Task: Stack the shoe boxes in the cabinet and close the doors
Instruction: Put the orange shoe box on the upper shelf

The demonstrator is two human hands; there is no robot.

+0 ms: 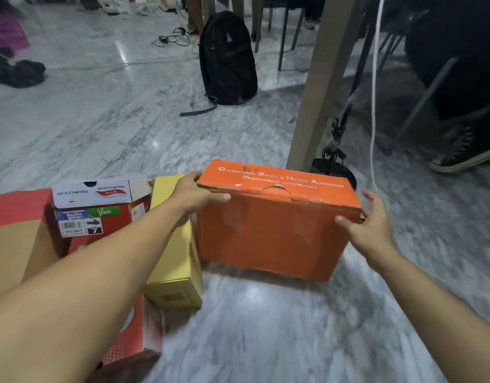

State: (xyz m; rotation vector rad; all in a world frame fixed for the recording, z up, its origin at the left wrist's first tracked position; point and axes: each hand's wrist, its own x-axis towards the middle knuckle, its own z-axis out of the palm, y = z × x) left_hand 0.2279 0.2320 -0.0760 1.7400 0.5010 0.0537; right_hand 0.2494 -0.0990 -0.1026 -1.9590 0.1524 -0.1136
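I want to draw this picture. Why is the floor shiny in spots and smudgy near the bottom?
Head view: the marble floor mirrors ceiling lights as white glare; near the bottom it streaks with motion blur, as does the orange box; the wide lens bends the table leg.

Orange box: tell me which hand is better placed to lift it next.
Left. The left hand already grips the orange box's top left corner, thumb on the front face. The right hand only touches the right edge with its thumb, its fingers spread open. Likely both will lift.
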